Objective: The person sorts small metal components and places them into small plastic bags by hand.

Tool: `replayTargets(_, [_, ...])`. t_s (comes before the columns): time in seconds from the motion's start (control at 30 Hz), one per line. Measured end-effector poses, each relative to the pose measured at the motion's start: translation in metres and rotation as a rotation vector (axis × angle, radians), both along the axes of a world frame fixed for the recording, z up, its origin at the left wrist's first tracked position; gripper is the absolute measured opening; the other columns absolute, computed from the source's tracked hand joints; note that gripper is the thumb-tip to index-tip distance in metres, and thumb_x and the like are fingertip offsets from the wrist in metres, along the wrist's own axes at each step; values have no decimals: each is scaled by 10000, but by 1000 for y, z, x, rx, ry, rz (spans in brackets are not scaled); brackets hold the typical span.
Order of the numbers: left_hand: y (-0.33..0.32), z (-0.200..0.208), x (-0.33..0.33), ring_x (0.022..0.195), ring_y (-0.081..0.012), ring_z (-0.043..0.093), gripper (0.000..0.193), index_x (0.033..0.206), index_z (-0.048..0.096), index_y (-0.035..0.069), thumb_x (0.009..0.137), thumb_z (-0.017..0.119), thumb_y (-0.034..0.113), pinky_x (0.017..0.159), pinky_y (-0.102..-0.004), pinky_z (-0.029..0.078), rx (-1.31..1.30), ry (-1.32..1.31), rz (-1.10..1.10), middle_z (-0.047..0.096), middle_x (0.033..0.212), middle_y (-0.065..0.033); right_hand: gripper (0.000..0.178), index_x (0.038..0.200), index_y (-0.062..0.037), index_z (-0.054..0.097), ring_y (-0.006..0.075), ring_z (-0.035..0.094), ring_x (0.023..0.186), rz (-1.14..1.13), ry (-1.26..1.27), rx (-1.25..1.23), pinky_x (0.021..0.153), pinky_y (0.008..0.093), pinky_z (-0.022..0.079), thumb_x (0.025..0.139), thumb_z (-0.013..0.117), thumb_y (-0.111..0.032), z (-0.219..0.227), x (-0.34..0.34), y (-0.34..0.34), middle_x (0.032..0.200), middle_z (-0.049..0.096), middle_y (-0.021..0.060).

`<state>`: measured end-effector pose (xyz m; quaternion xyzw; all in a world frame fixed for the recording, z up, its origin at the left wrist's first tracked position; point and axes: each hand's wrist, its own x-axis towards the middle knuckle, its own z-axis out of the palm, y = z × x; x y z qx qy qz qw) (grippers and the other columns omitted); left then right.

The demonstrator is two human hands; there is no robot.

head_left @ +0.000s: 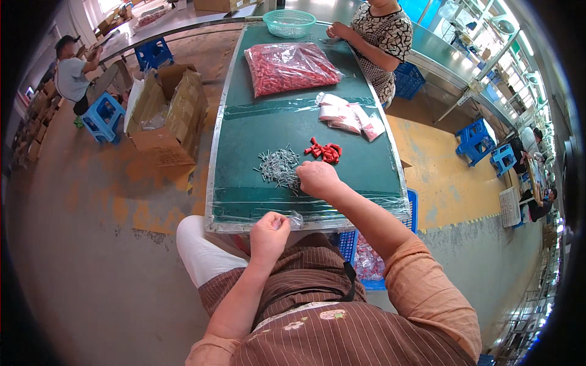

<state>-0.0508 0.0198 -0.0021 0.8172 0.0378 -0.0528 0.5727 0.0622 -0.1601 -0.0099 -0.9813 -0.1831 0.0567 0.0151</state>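
Note:
My left hand (269, 236) is closed in a pinch at the near edge of the table, with a small clear plastic bag (295, 219) showing beyond its fingers. At the right side of a loose pile of grey screws (276, 167), my right hand (318, 178) is down with its fingers curled together. Its fingertips are hidden, so what it holds cannot be made out. Just beyond that hand lies a small heap of red plastic plugs (325, 150). The green table top (244, 131) carries both heaps.
A big clear bag of red pieces (290, 68) lies farther up the table, near several small packets (351, 114) and a green basket (289, 24). A co-worker (384, 43) stands at the far right side. Below the right edge is a blue crate (373, 283); a cardboard box (168, 116) stands left.

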Motion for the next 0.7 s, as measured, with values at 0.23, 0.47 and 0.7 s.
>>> replayTargets(0.23, [8,0,18,558,-92,498,117,757,623,8,774,686,106,562,-272,435,-8,-41,69,582,610,-55,117,769,-62,636,312,631,788,-116,-33,229,682,411,514,734,548,-131,9,-10,-8,828,634,120])
replayTargets(0.47, [7,-1,21,593,-51,484,107,752,629,12,780,669,107,563,-241,417,11,3,62,586,635,5,111,755,-55,618,305,622,760,64,-152,259,681,410,511,740,554,-145,-10,-7,-11,798,612,119])
replayTargets(0.7, [7,-3,33,590,-61,490,117,758,628,4,778,666,113,562,-245,421,41,20,64,587,637,2,117,807,-50,633,286,627,804,-59,62,329,709,377,505,745,573,-128,14,-10,-13,855,626,112])
